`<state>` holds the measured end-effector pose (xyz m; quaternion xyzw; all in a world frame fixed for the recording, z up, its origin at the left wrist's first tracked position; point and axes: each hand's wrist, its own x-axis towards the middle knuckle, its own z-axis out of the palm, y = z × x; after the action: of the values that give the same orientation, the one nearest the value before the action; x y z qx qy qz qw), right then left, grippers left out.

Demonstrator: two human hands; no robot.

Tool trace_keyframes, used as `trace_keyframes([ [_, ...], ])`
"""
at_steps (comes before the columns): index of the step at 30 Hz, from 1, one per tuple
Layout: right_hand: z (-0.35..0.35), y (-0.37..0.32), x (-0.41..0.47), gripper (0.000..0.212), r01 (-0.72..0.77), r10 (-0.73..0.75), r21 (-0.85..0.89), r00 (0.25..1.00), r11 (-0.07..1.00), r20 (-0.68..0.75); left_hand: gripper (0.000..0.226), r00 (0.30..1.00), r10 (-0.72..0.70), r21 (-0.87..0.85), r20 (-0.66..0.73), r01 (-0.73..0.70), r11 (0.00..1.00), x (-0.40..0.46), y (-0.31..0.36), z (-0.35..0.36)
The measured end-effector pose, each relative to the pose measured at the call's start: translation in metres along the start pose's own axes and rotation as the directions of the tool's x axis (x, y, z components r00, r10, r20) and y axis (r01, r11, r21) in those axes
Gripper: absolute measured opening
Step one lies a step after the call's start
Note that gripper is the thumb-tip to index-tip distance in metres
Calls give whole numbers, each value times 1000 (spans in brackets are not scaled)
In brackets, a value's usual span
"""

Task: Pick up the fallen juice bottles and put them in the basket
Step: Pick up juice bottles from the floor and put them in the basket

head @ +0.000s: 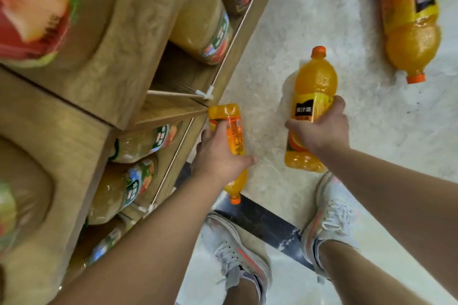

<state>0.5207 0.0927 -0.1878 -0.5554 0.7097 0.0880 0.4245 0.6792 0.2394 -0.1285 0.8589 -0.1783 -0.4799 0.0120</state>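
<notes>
Head view: a black panel with pale characters, too blurred to be read, is seen on the yellow label of the orange juice bottle (312, 106) gripped by the right hand (322, 129). The fingers (338, 104) are curled round the label band, with the orange cap pointing away from the person. A second orange juice bottle (229, 131) is gripped by the left hand (218, 156), its fingers wrapped round the middle and the thumb laid along the near side; an orange label with a barcode is shown, and the cap points back toward the feet. Whether either bottle touches the floor cannot be told. A third orange bottle (409, 17) is left lying on its side on the pale floor (322, 7), well apart at upper right, a black panel on its yellow label. Pale yellow juice bottles (200, 22) with green, blue and red labels are held lying in the compartments of the wooden shelves (119, 62) at left. White sneakers (332, 215) are seen below.
</notes>
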Motion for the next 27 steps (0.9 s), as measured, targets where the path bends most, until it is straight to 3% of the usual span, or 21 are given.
trace_keyframes([
  [7,-29,24,-21,114,250,-242,-90,966,964,94,128,975,-208,-134,-84,196,972,22,-14,38],
  [14,-22,55,-26,114,290,-275,-103,951,951,138,139,915,-385,-329,-122,329,885,46,-21,89],
  [21,-46,49,-44,114,294,-261,-187,948,937,182,129,918,-375,-293,-129,326,899,37,-19,81],
  [27,-96,9,-83,118,282,-261,-165,956,945,137,119,969,-235,-266,-78,207,941,-26,11,33],
])
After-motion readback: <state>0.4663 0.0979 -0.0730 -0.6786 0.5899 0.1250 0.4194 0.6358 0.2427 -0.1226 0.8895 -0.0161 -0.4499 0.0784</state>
